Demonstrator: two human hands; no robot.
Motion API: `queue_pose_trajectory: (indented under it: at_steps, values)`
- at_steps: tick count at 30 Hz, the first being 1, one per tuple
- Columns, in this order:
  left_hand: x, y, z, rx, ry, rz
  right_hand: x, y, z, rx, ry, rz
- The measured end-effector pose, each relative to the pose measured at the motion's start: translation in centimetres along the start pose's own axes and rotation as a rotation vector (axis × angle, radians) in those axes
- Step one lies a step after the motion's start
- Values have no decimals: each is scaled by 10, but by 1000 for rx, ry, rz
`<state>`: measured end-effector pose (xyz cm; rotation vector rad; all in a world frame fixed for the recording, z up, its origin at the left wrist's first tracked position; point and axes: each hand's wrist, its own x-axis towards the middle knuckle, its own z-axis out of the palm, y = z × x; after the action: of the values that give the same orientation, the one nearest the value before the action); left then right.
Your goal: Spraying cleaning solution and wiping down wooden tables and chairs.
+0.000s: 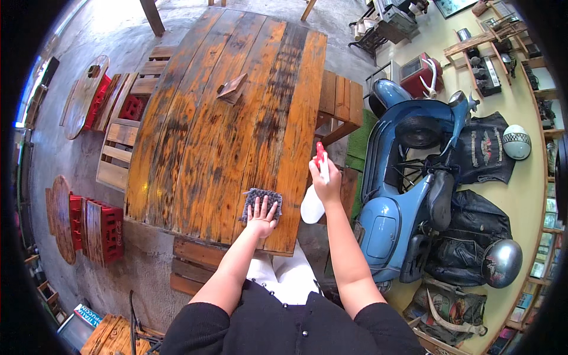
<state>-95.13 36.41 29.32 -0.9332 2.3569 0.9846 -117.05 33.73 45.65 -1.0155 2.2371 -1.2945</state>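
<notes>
A long plank table of dark-stained wood stretches out before me. My left hand lies flat with spread fingers on a grey, nubbly cleaning cloth at the table's near edge. Just off the right side of the table, my right hand grips a white spray bottle by its neck; its red and white trigger head points away from me. Farther up the tabletop stands a small folded wooden holder.
Slatted wooden benches line the left side, with one at the near end. A wooden stool stands against the right side. Beyond it is a blue scooter. Red crates with wooden tops stand on the concrete floor at left.
</notes>
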Motion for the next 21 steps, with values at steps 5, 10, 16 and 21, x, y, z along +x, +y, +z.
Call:
queue_pose_trajectory:
  at_steps: [5,10,16,21]
  values:
    - [2,9,-9,14,-86,-32,66,24,4,-68,10,-24]
    - [1,10,-6,22,-66,-71,128,43,12,-258,77,60]
    - [7,19,-6,-6,-66,-168,179,81,4,-220,-156,14]
    - [9,24,-7,8,-90,-231,193,93,2,-266,-144,4]
